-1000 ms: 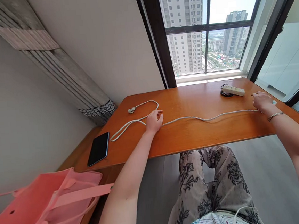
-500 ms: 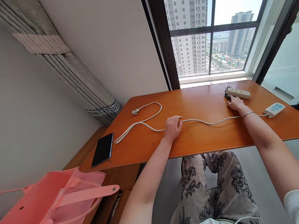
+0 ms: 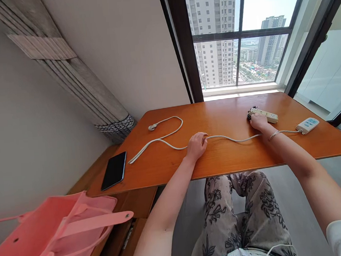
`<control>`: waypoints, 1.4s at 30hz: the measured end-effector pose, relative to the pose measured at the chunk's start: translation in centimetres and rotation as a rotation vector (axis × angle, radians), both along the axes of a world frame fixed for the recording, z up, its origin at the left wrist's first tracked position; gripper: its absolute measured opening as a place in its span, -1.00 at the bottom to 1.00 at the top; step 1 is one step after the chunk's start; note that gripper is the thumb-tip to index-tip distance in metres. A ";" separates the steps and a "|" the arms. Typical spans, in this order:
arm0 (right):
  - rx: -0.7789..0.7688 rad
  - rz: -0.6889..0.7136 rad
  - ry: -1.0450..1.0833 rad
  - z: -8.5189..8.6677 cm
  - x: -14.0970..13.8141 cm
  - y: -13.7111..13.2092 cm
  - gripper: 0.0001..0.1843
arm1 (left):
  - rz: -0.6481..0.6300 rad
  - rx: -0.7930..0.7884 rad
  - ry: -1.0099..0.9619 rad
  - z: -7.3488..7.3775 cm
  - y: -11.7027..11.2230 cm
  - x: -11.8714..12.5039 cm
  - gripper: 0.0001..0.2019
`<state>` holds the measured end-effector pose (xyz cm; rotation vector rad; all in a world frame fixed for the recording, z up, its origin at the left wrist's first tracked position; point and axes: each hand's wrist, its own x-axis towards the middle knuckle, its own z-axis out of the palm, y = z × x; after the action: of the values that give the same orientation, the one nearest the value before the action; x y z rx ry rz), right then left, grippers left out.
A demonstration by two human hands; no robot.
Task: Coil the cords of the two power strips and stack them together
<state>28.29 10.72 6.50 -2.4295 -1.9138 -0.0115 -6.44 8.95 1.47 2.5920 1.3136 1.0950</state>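
Observation:
A long white cable (image 3: 237, 139) runs across the orange wooden table (image 3: 227, 159), from a plug (image 3: 151, 127) at the far left to a white power strip with blue sockets (image 3: 307, 125) at the right. My left hand (image 3: 196, 145) rests curled on the cable near the table's middle. My right hand (image 3: 258, 122) reaches to a cream power strip (image 3: 264, 114) at the back right, with its fingers closed at the strip's left end, where a dark cord is bundled. A bracelet sits on that wrist.
A black phone (image 3: 113, 170) lies face up at the table's left front corner. A pink bag (image 3: 54, 237) stands below at the left on a lower wooden shelf. A window (image 3: 240, 34) and a folded grey curtain (image 3: 73, 76) are behind the table.
My right hand left the blue-socket strip's end of the cable and moved back left to the cream strip. My left hand slid right along the cable, then stayed.

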 end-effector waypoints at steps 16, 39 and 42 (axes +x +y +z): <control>0.297 0.589 0.180 -0.1 -10.0 -5.4 -0.56 | -0.013 -0.081 0.004 0.9 -0.4 1.8 -0.75; 0.490 0.449 0.496 3.3 -5.4 -5.1 -0.32 | 0.027 -0.466 -0.301 2.9 2.5 9.3 -0.20; 0.579 0.483 0.575 5.3 -6.1 -6.5 -0.29 | 0.046 -0.312 -0.272 2.7 2.9 8.6 -0.21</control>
<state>22.20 4.24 11.77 -1.3811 -1.8238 0.1194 2.21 11.86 4.18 2.1192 1.3583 1.1000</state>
